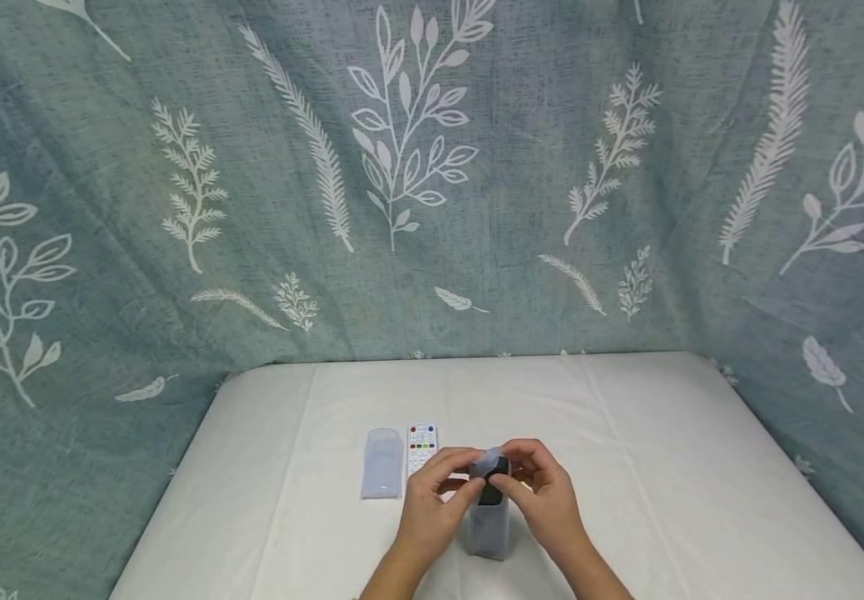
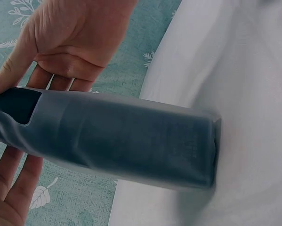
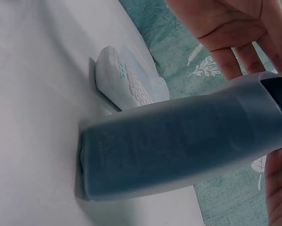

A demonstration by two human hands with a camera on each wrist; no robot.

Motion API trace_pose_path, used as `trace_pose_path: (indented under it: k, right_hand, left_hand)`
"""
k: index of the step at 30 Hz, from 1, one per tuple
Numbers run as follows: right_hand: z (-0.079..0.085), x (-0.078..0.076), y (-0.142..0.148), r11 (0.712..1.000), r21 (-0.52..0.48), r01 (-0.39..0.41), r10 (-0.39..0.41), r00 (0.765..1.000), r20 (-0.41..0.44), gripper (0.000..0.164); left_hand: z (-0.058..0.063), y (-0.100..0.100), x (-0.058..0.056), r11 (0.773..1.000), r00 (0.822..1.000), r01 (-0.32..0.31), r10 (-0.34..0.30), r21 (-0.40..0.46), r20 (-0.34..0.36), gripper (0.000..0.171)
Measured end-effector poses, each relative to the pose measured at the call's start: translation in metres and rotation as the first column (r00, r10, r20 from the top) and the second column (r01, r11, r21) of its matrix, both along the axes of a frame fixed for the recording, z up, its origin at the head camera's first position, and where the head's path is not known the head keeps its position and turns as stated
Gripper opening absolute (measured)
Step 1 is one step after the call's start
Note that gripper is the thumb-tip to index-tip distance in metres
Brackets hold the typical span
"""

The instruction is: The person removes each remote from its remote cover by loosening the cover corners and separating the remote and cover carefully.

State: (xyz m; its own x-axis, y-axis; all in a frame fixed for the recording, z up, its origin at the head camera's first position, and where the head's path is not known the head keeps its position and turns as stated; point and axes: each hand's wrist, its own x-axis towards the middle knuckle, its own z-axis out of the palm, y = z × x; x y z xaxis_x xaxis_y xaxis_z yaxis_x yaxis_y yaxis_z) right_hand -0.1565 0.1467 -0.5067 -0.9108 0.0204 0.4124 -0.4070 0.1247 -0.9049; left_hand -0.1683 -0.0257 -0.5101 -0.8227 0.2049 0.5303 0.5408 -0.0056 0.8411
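A dark remote control [image 1: 491, 493] stands upright, its lower end at the white tabletop, inside a translucent sleeve [image 1: 488, 533]. Most of the remote shows only through the sleeve, with dark surface bare at the upper opening. My left hand [image 1: 432, 504] pinches the sleeve's top edge from the left, thumb in front and fingers behind. From the right, my right hand [image 1: 549, 492] pinches the same top edge the same way. In both wrist views the sleeve [image 2: 126, 136] [image 3: 178, 146] fits close around the remote down to its squared end.
To the left lies a white remote control [image 1: 422, 446] with coloured buttons, partly behind my left hand. Beside it is a second translucent sleeve [image 1: 382, 465], lying flat. A green leaf-patterned cloth [image 1: 432, 275] hangs behind the white-covered table [image 1: 626, 467].
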Motion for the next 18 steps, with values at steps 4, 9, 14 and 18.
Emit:
trace_pose_path:
  k: [4, 9, 14, 18]
  right_hand:
    - [0.000, 0.000, -0.002, 1.000, -0.011, 0.008, -0.008, 1.000, -0.010, 0.031]
    - [0.000, -0.001, -0.002, 1.000, 0.005, 0.006, -0.006, 1.000, -0.028, 0.033]
    - [-0.001, -0.001, -0.001, 0.999, 0.042, -0.007, 0.010, 0.997, -0.070, 0.037]
    - [-0.002, -0.001, -0.001, 0.998, 0.062, -0.009, 0.015, 0.995, -0.094, 0.037]
  left_hand:
    - [0.002, 0.000, 0.000, 1.000, 0.999, -0.003, 0.003, 0.004, 0.033, 0.023]
    - [0.006, 0.003, -0.001, 0.998, 0.993, -0.064, 0.062, 0.015, 0.098, 0.017]
    - [0.011, 0.005, -0.001, 0.995, 0.985, -0.096, 0.090, 0.036, 0.145, 0.012]
    - [0.013, 0.006, -0.002, 0.994, 0.985, -0.092, 0.083, 0.051, 0.153, 0.009]
